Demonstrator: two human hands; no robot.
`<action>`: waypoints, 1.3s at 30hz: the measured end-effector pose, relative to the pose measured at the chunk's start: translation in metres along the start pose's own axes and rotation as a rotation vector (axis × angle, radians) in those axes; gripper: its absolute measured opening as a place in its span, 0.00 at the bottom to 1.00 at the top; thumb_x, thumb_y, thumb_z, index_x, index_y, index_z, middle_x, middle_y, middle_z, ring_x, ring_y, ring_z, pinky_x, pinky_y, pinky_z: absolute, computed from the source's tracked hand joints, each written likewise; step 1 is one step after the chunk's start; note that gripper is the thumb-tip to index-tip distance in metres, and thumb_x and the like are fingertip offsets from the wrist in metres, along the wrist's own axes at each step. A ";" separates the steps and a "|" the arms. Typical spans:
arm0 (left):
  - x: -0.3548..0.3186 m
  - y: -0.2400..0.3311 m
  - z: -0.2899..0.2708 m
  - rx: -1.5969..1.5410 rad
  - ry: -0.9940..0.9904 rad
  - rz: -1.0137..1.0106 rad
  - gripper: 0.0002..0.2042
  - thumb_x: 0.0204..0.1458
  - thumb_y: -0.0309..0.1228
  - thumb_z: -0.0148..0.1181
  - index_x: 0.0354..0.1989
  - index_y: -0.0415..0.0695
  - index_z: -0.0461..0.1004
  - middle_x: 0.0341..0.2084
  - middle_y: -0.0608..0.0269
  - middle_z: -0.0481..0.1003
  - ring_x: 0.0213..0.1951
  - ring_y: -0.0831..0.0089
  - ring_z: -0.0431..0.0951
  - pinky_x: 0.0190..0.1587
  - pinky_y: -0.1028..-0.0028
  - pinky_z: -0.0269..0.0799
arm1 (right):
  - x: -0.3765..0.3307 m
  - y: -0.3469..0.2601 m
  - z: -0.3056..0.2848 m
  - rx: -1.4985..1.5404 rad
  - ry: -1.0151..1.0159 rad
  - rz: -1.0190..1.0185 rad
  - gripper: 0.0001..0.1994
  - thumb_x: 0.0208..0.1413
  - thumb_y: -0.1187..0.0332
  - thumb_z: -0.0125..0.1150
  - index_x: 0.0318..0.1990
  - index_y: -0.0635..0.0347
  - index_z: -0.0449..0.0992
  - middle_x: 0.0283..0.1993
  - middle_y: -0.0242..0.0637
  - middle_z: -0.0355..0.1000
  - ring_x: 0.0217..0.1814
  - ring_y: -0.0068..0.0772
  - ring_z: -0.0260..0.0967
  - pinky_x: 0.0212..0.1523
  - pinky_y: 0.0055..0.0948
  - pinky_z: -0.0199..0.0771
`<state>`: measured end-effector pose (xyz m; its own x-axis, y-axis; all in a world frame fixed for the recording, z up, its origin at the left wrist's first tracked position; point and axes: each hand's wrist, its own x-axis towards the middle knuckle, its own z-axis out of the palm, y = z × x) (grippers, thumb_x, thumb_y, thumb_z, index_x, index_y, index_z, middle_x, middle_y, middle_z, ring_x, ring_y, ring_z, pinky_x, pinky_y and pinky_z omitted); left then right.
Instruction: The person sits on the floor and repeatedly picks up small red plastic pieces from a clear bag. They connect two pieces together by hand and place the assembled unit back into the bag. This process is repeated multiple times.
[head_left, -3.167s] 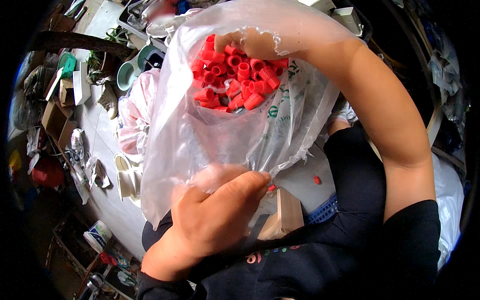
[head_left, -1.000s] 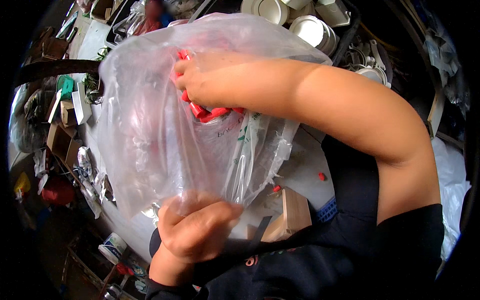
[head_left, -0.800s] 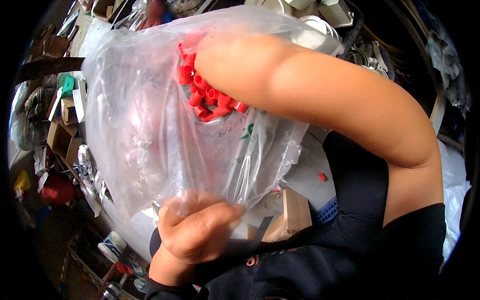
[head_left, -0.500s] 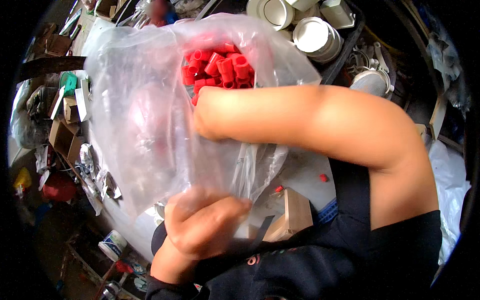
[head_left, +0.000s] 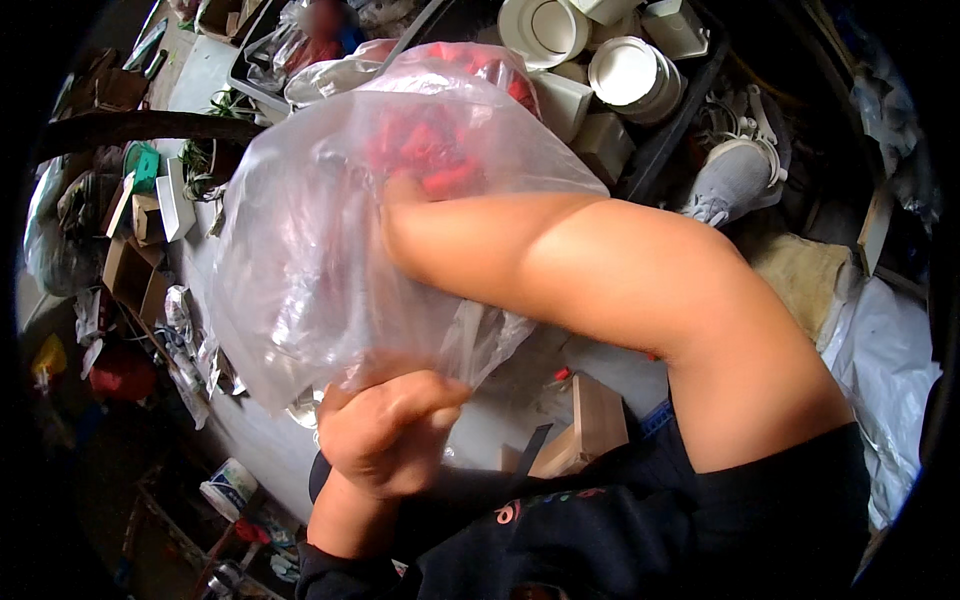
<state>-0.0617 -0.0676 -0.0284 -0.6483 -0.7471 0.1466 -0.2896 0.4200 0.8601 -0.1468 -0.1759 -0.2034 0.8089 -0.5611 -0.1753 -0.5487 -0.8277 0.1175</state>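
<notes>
A large clear plastic bag (head_left: 270, 210) spreads in front of me. Short red tubular plastic pieces (head_left: 440, 165) show blurred through its film toward the far side. My left hand (head_left: 390, 430) is closed on the bag's near edge, with the plastic gathered in its fingers. From the right my other arm reaches across, and my right hand (head_left: 405, 225) is inside the bag beside the red pieces. Film and blur hide its fingers, so I cannot tell if they grip anything.
White round containers (head_left: 630, 75) fill a dark crate at the far right, near a grey shoe (head_left: 735, 180). A wooden block (head_left: 590, 425) stands near my lap, with a small red piece (head_left: 562, 374) on the floor behind it. Cardboard boxes (head_left: 135, 275) and clutter lie left.
The bag's film has dropped over the red pieces, which showed plainly in its opening before. The bag's left side has drawn inward. My right elbow has come nearer and leftward; my left hand shifted slightly.
</notes>
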 end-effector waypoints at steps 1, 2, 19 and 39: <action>-0.007 -0.002 -0.005 -0.047 0.049 -0.007 0.03 0.39 0.22 0.59 0.25 0.40 0.75 0.19 0.61 0.72 0.24 0.70 0.72 0.27 0.75 0.67 | 0.001 -0.002 -0.001 0.000 0.002 -0.004 0.12 0.39 0.68 0.63 0.34 0.57 0.78 0.32 0.37 0.75 0.34 0.35 0.73 0.30 0.35 0.72; -0.012 -0.003 -0.008 -0.095 0.098 -0.012 0.02 0.40 0.23 0.59 0.24 0.40 0.74 0.20 0.62 0.73 0.24 0.70 0.72 0.27 0.75 0.67 | 0.001 0.001 -0.001 0.005 -0.002 -0.003 0.12 0.39 0.68 0.63 0.34 0.57 0.78 0.32 0.37 0.75 0.34 0.35 0.73 0.30 0.35 0.72; -0.001 0.004 -0.005 -0.250 0.001 -0.087 0.03 0.43 0.18 0.57 0.26 0.37 0.73 0.20 0.59 0.72 0.22 0.68 0.72 0.27 0.75 0.67 | -0.004 -0.008 -0.007 -0.070 0.007 0.018 0.12 0.39 0.67 0.62 0.35 0.57 0.78 0.32 0.37 0.75 0.34 0.35 0.73 0.31 0.35 0.72; -0.002 -0.008 -0.001 -0.105 -0.051 -0.018 0.06 0.40 0.17 0.58 0.27 0.40 0.73 0.20 0.58 0.72 0.23 0.64 0.72 0.27 0.73 0.67 | 0.006 -0.023 -0.011 -0.115 0.021 0.005 0.12 0.39 0.67 0.62 0.35 0.57 0.78 0.32 0.38 0.75 0.35 0.36 0.73 0.32 0.35 0.72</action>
<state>-0.0579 -0.0700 -0.0355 -0.6795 -0.7257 0.1073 -0.2281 0.3481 0.9093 -0.1271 -0.1603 -0.1966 0.8114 -0.5639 -0.1540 -0.5257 -0.8191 0.2295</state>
